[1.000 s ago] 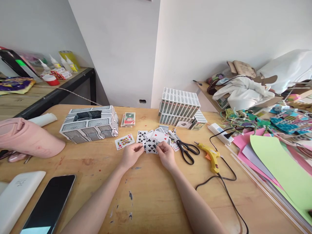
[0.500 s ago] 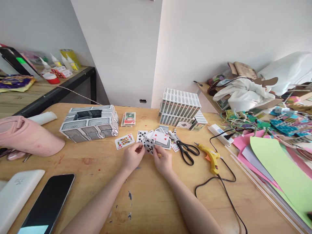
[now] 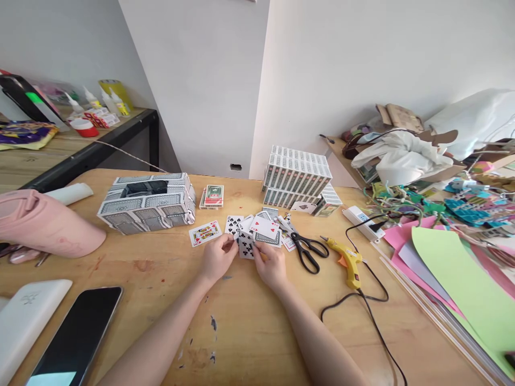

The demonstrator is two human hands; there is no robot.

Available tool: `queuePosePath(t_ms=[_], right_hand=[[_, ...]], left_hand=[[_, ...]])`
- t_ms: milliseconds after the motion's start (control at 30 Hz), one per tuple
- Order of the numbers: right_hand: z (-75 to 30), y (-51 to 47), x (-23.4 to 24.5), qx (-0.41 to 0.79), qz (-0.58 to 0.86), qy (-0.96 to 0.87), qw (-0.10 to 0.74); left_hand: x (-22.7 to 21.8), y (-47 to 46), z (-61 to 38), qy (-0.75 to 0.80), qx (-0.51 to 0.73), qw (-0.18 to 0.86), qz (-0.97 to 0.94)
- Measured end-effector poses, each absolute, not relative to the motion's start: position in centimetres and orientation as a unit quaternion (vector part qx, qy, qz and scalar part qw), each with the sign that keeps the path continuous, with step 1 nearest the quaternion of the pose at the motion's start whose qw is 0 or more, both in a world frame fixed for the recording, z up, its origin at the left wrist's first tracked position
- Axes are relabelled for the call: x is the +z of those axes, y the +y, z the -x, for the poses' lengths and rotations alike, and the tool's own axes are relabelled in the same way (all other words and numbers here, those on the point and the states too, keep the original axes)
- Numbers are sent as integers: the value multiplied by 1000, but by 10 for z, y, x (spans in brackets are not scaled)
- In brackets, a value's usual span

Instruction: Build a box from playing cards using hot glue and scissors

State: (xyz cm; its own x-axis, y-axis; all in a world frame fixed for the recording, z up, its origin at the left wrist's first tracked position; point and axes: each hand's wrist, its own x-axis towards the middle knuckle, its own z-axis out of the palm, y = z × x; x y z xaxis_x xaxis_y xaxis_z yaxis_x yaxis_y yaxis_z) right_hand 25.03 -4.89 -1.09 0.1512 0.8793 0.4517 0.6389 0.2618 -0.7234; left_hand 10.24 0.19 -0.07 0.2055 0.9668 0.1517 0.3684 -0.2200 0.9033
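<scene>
Both of my hands meet over a loose heap of playing cards [image 3: 261,229] in the middle of the wooden table [image 3: 257,327]. My left hand [image 3: 218,260] and my right hand [image 3: 271,264] each pinch a side of one black clubs card [image 3: 246,245], holding it just above the table in front of the heap. A single face card [image 3: 205,233] lies flat to the left of my left hand. Black-handled scissors [image 3: 308,249] lie just right of my right hand.
A box covered in card backs [image 3: 147,203] stands at the left, a small card deck [image 3: 213,195] beside it, stacked card packs [image 3: 296,176] behind the heap. A yellow glue gun [image 3: 348,259] with black cord, a power strip [image 3: 363,220], coloured paper [image 3: 462,268], a phone [image 3: 76,338] and pink object [image 3: 44,228] surround.
The clubs card has come a little nearer to me and tilted between my fingers; my right hand slid slightly left and toward me. Nothing else on the table moved.
</scene>
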Motion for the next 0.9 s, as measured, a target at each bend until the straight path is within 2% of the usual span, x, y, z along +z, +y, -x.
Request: queuePosePath(t_ms=[100,167,400,500,800,900], right_hand=[[-243,-53,-9,41,568,-700,431],[-239,-54,-8,32,569,-707,418],[-246,-48,-12,208,628,-568,490],[-248,-47,-13,226,626,-561,491],[-243,-52,-9,54,581,-686,434],[-240,-53,-8,39,565,-710,418]], left_hand=[[-1,-1,-103,493,404,362,-680],[-1,-2,-104,499,410,347,-680],[-3,2,-104,511,407,332,-681],[-3,3,-105,519,407,320,-680],[0,-4,-105,506,421,253,-709],[-1,-5,-105,512,424,212,-716]])
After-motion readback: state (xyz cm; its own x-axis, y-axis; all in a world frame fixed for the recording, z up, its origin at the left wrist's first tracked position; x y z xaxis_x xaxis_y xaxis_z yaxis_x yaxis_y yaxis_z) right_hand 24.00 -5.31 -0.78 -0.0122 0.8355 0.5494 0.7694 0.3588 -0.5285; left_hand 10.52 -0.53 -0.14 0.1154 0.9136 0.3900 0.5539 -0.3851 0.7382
